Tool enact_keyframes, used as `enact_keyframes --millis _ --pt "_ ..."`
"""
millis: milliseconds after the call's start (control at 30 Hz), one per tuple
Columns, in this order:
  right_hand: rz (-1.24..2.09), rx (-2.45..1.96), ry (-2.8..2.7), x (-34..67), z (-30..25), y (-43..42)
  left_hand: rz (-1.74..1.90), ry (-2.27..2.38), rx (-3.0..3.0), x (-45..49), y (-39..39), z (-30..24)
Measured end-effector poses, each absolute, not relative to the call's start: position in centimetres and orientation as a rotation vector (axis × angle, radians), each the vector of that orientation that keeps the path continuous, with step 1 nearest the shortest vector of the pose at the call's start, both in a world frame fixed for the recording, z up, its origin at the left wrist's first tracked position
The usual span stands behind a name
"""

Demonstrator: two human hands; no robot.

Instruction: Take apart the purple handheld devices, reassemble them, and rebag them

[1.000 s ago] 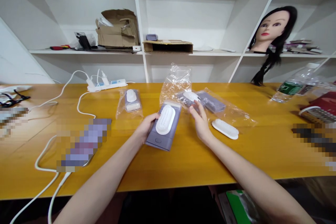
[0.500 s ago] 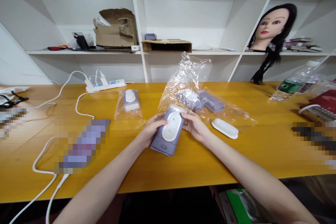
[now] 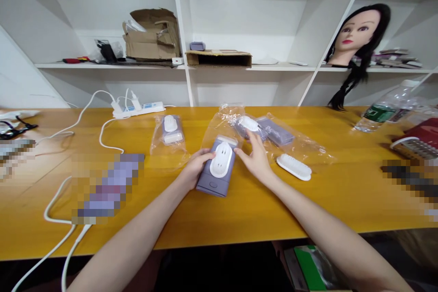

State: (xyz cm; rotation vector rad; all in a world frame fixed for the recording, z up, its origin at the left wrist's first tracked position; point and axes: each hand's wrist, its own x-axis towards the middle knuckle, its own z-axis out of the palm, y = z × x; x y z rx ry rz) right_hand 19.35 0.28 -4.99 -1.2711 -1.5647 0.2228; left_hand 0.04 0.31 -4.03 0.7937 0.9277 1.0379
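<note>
My left hand [image 3: 195,169] grips the left side of a purple device [image 3: 216,178] with a white brush head on top, resting on the yellow table [image 3: 239,210]. Its far end lies inside a clear plastic bag [image 3: 219,123]. My right hand [image 3: 255,157] sits just right of the device with fingers stretched out, touching the bag's edge. Beyond it lies a second bagged purple device with a white head [image 3: 251,127]. A loose white brush head [image 3: 294,167] rests to the right.
Another bagged device [image 3: 170,131] lies at left. A white power strip [image 3: 138,109] with cables runs along the back and left. A water bottle [image 3: 385,108] and red item [image 3: 420,134] are at right. Shelves behind hold cardboard boxes [image 3: 153,36] and a mannequin head [image 3: 357,36].
The plastic bag, lifted high half a second ago, has come down flat on the table. My right hand has opened and moved off the device toward the bag's right edge.
</note>
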Motion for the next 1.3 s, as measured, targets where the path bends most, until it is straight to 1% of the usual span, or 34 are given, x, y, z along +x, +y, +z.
enact_keyframes --millis 67,167,300,533,933,1000,1100,1300 --pt "0.004 -1.232 -1.732 19.5 -4.9 0.7 1.029 0.916 0.809 0.1 0.3 -4.1" --pt "-0.141 -1.202 -1.83 19.4 -4.6 1.2 1.014 0.888 0.848 0.1 0.2 -4.1" --pt "-0.168 -1.177 -1.843 19.1 -4.3 1.0 0.992 0.9 0.916 0.3 0.1 -4.1" --pt "-0.197 -1.093 -1.82 18.7 -4.5 0.1 1.065 0.99 0.877 0.6 0.0 -4.0" --pt "-0.195 -0.929 -1.783 18.2 -5.1 -0.7 1.149 0.894 0.762 0.7 -0.1 -3.9" --pt "-0.129 -0.915 -1.78 18.1 -5.1 -0.8 1.15 0.854 0.715 0.6 0.0 -3.9" --pt "0.12 -0.932 -1.69 17.7 -4.8 -0.9 1.204 0.788 0.678 0.6 0.2 -4.0" --pt "0.713 -1.015 -1.028 16.6 -3.6 -1.1 1.299 0.733 0.686 0.7 -0.1 -3.9"
